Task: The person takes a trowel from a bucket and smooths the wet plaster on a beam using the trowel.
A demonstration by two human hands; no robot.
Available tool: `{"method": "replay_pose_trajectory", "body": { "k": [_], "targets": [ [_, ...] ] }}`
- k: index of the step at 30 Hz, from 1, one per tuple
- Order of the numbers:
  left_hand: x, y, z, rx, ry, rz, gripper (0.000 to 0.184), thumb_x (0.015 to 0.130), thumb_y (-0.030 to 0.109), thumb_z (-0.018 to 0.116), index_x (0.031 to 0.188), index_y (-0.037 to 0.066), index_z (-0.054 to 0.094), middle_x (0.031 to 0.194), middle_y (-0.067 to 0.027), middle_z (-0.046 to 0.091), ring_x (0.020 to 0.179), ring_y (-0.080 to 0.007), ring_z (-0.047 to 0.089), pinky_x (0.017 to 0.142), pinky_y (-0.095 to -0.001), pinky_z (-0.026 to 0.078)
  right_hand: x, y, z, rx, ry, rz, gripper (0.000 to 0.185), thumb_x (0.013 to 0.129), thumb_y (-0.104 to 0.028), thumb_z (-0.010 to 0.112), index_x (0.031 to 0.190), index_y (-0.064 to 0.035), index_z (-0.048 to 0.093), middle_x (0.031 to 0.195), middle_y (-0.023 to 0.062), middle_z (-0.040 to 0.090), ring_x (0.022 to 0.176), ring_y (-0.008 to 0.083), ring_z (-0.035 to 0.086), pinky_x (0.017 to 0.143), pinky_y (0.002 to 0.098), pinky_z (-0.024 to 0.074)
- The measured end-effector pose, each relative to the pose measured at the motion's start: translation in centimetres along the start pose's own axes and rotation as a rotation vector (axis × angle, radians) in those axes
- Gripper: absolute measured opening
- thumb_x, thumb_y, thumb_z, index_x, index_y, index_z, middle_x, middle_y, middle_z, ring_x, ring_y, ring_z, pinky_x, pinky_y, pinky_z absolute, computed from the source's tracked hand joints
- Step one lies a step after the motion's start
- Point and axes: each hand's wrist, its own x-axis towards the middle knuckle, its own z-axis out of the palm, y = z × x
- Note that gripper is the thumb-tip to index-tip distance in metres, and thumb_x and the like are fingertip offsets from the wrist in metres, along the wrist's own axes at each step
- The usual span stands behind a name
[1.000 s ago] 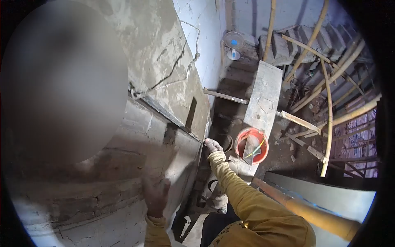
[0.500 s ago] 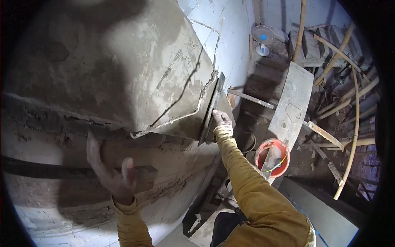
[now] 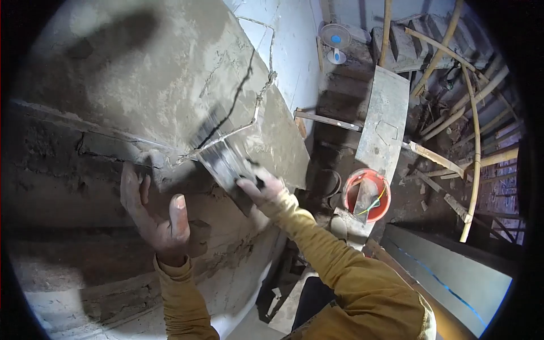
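My right hand point(image 3: 263, 184) grips a plastering trowel point(image 3: 226, 167), its flat metal blade blurred by motion. The blade lies against the lower edge of the wet grey plaster surface point(image 3: 170, 73). A thin cord point(image 3: 238, 129) crusted with plaster runs bent across that surface, passing by the blade's upper end. Under the same edge, further left, my left hand point(image 3: 156, 221) is held palm up with fingers and thumb apart. Nothing lies in it. Rough brickwork point(image 3: 107, 150) shows just above its fingertips; whether they touch it I cannot tell.
An orange bucket point(image 3: 384, 209) with a tool inside stands on a plank point(image 3: 385, 124) to the right. Bamboo poles point(image 3: 475, 153) and timber pieces point(image 3: 436, 158) criss-cross beyond. A fan point(image 3: 335, 37) sits at the back near the stairs. A pale board point(image 3: 447, 277) lies lower right.
My right hand has brought the trowel leftward from the plaster's right edge to the cord's lower bend. The left hand stays open in nearly the same place. The view has shifted slightly.
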Motion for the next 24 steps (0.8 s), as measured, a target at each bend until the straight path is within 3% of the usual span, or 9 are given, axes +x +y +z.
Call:
{"method": "replay_pose_trajectory", "body": {
  "k": [2, 5, 8, 9, 10, 15, 22, 24],
  "targets": [
    [-0.4, -0.7, 0.2, -0.006, -0.003, 0.063, 0.064, 0.097, 0.016, 0.058, 0.150, -0.004, 0.030, 0.152, -0.0202, 0.035, 0.140, -0.0347, 0.040, 0.112, -0.0478, 0.041, -2.0, 6.6, 1.5, -0.089, 0.072, -0.022, 0.053, 0.091, -0.037, 0.073, 0.134, -0.0090, 0.062, 0.129, 0.0162, 0.066, 0.118, 0.0326, 0.064, 0.102, 0.0376, 0.0485],
    [-0.8, -1.6, 0.5, 0.061, -0.027, 0.161, 0.058, 0.095, 0.006, 0.061, 0.146, -0.004, 0.036, 0.149, -0.0201, 0.036, 0.138, -0.0322, 0.042, 0.111, -0.0438, 0.043, -3.7, 12.9, 2.7, 0.227, 0.359, 0.127, 0.052, 0.090, -0.030, 0.077, 0.131, -0.0033, 0.063, 0.121, 0.0203, 0.068, 0.115, 0.0254, 0.064, 0.102, 0.0355, 0.0476],
    [-1.4, -2.9, 1.7, 0.022, 0.015, 0.100, 0.055, 0.093, 0.003, 0.064, 0.142, -0.003, 0.041, 0.146, -0.0188, 0.039, 0.134, -0.0295, 0.045, 0.108, -0.0429, 0.046, -1.8, 13.1, 1.8, 0.119, 0.367, 0.018, 0.050, 0.088, -0.029, 0.080, 0.129, -0.0046, 0.064, 0.117, 0.0177, 0.071, 0.110, 0.0232, 0.067, 0.097, 0.0338, 0.0504],
    [-1.2, -3.0, 2.5, -0.079, 0.131, 0.065, 0.057, 0.081, 0.003, 0.080, 0.131, -0.002, 0.053, 0.133, -0.0188, 0.053, 0.123, -0.0333, 0.054, 0.106, -0.0429, 0.044, -0.6, 13.5, 1.9, 0.139, 0.355, -0.072, 0.050, 0.087, -0.028, 0.080, 0.128, -0.0049, 0.065, 0.116, 0.0175, 0.071, 0.109, 0.0228, 0.068, 0.097, 0.0336, 0.0507],
    [-1.1, -3.3, 3.0, -0.082, 0.147, 0.056, 0.055, 0.081, 0.004, 0.081, 0.129, -0.002, 0.055, 0.131, -0.0178, 0.055, 0.122, -0.0325, 0.055, 0.105, -0.0427, 0.044, 0.5, 13.9, 2.0, 0.157, 0.347, -0.160, 0.049, 0.087, -0.028, 0.080, 0.128, -0.0052, 0.065, 0.115, 0.0173, 0.071, 0.107, 0.0223, 0.068, 0.096, 0.0335, 0.0510],
    [0.0, -4.3, 5.3, -0.074, 0.272, 0.102, 0.044, 0.078, 0.005, 0.083, 0.117, 0.001, 0.063, 0.118, -0.0129, 0.063, 0.111, -0.0296, 0.060, 0.101, -0.0411, 0.047, 4.1, 8.3, 0.2, 0.089, 0.257, -0.332, 0.049, 0.087, -0.025, 0.080, 0.128, -0.0033, 0.064, 0.118, 0.0160, 0.070, 0.107, 0.0222, 0.068, 0.094, 0.0324, 0.0514],
    [0.9, -4.5, 7.5, 0.079, 0.525, 0.256, 0.031, 0.073, -0.001, 0.085, 0.100, 0.001, 0.068, 0.109, -0.0105, 0.064, 0.100, -0.0265, 0.064, 0.088, -0.0369, 0.055, 8.8, -1.0, -2.5, -0.115, 0.315, -0.592, 0.045, 0.089, -0.031, 0.076, 0.123, -0.0035, 0.067, 0.093, 0.0178, 0.071, 0.084, 0.0219, 0.068, 0.079, 0.0331, 0.0530],
    [1.0, -5.3, 7.6, 0.082, 0.529, 0.321, 0.024, 0.081, 0.005, 0.081, 0.101, 0.002, 0.069, 0.110, -0.0114, 0.064, 0.102, -0.0267, 0.063, 0.088, -0.0375, 0.052, 10.6, -5.0, -3.5, -0.147, 0.344, -0.569, 0.037, 0.087, -0.026, 0.079, 0.112, -0.0009, 0.072, 0.096, 0.0181, 0.074, 0.092, 0.0216, 0.072, 0.081, 0.0328, 0.0541]
  ]
}}
